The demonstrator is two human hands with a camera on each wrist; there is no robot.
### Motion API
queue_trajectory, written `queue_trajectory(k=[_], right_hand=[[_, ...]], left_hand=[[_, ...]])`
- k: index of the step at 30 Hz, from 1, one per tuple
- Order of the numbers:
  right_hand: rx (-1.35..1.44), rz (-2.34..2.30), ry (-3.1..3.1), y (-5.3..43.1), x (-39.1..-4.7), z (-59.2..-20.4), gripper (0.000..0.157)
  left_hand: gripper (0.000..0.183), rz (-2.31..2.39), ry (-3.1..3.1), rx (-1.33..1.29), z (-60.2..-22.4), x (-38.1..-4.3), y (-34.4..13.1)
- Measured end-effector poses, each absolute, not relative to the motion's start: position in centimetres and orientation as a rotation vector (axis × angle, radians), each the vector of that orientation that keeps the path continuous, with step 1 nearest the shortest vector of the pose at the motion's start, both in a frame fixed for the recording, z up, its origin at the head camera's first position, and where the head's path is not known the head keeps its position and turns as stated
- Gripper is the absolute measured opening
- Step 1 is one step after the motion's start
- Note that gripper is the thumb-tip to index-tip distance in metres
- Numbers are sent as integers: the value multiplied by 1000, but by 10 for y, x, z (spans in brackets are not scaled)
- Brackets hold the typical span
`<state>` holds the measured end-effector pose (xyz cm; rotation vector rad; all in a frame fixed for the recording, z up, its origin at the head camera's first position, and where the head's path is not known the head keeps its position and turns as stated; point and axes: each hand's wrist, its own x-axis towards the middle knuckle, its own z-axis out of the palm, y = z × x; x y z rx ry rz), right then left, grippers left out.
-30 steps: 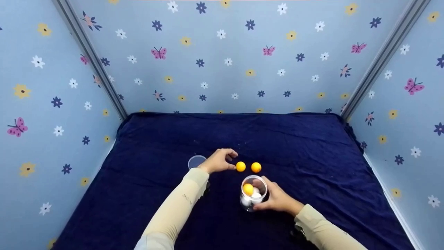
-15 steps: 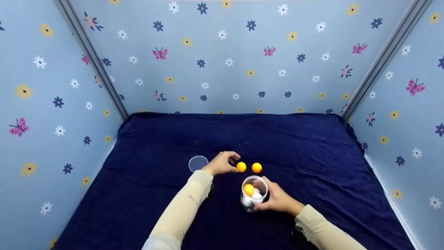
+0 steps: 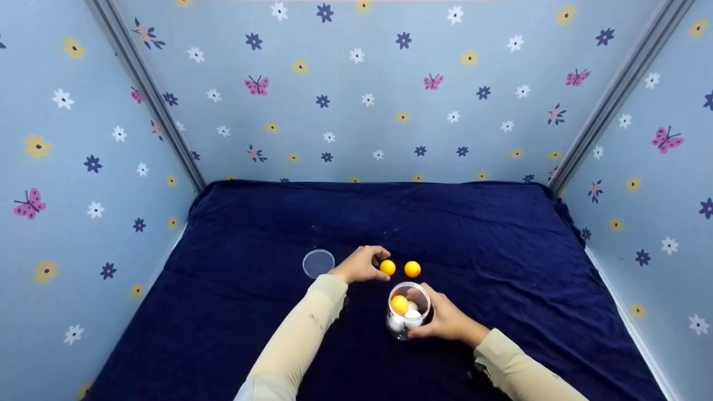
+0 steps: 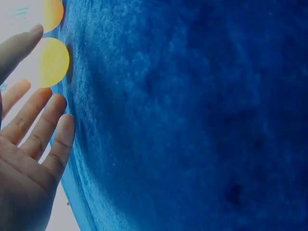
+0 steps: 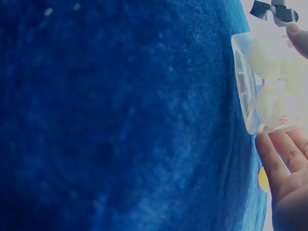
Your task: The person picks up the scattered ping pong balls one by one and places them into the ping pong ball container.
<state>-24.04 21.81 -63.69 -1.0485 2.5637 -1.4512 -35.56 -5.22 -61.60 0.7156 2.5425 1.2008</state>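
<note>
My left hand [image 3: 365, 264] reaches over the cloth, thumb and fingers spread on either side of an orange table tennis ball [image 3: 387, 268]. In the left wrist view, this ball [image 4: 55, 62] sits between the thumb and fingertips; a firm hold is not visible. A second orange ball [image 3: 412, 269] lies just to its right. Nearer the person, my right hand [image 3: 443, 316] grips a clear plastic jar [image 3: 396, 331] from the right side. Inside are one orange ball [image 3: 399, 304] and several white balls [image 3: 413, 316]. The jar is upright and its top is uncovered.
A round clear lid [image 3: 318, 263] lies flat on the dark blue cloth [image 3: 473, 223], left of my left hand. Patterned blue walls [image 3: 356, 89] enclose the back and both sides.
My left hand has shifted slightly right and nearer the person, bringing its thumb and fingers around the left ball. The right hand and jar have stayed in place.
</note>
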Motion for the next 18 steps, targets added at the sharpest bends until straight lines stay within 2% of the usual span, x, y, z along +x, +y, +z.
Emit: queue_trajectory(k=[18], right_hand=[[-1054,-1474,2531,221,-241,-639,81]], left_hand=[[54,1138,2619,733,-622,-358,-45]])
